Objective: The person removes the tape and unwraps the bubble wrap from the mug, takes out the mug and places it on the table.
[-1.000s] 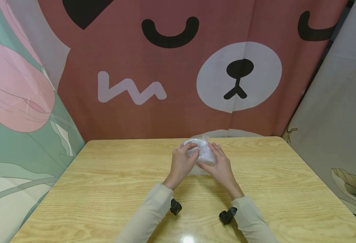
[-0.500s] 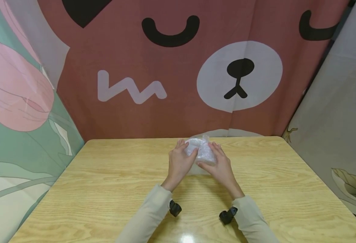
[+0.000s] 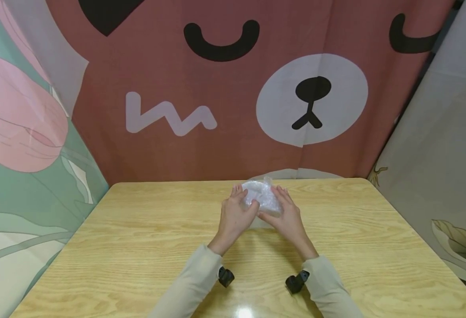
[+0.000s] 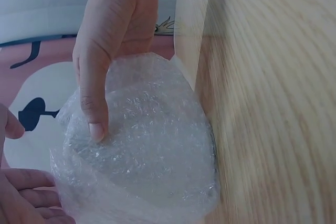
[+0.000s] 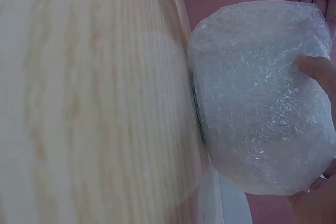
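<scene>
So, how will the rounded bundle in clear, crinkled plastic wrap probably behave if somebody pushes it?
The bundle likely yields softly at its loose, creased edges. Its glossy surface may feel slippery. Its padded-looking layers might protect something fragile, though the contents are unclear.

Packet [image 3: 262,195] between left hand [image 3: 233,216], at its eight o'clock, and right hand [image 3: 287,221], at four; table [image 3: 145,234] beneath all three, curtain [image 3: 169,154] at twelve, beyond it.

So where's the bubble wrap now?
In the head view, right of centre, the bubble wrap is between the left hand and right hand, toward the far edge of the table.
</scene>
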The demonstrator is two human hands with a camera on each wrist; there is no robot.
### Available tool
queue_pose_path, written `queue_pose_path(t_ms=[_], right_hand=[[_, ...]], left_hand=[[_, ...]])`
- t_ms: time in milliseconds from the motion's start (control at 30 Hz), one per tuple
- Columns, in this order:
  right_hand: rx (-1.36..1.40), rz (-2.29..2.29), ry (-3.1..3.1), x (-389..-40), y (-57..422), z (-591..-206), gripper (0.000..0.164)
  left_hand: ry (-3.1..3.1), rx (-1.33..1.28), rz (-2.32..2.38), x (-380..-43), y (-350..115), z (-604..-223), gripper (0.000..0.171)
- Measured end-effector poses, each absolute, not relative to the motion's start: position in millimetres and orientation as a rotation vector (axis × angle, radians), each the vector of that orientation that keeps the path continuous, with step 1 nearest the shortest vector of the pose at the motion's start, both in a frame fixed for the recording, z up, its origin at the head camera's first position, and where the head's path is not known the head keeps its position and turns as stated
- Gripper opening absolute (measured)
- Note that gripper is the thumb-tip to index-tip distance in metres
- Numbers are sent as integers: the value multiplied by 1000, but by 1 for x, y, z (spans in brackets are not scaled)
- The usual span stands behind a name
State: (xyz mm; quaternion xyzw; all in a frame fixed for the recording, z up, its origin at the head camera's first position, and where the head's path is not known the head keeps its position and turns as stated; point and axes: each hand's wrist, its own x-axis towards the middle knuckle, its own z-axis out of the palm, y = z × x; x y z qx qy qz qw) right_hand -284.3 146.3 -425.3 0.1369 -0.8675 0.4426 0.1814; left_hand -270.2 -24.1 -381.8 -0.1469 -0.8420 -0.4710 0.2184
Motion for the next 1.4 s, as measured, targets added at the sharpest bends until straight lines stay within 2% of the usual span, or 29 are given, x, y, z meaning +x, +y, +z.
queue_pose_path(t_ms=[533, 1000, 1267, 1400], right_hand=[[387, 1233, -2457, -284, 146, -424, 89], [390, 1215, -2459, -284, 147, -425, 89], [409, 1227, -2443, -284, 148, -426, 87], [404, 1214, -2447, -285, 147, -426, 88]], left_hand=[[-2405, -481, -1209, -264, -29, -383, 59], [-2368, -514, -1080, -268, -31, -387, 57], [-2442, -546, -1050, -265, -35, -386, 72], [-2456, -575, -1018, -264, -38, -387, 72]])
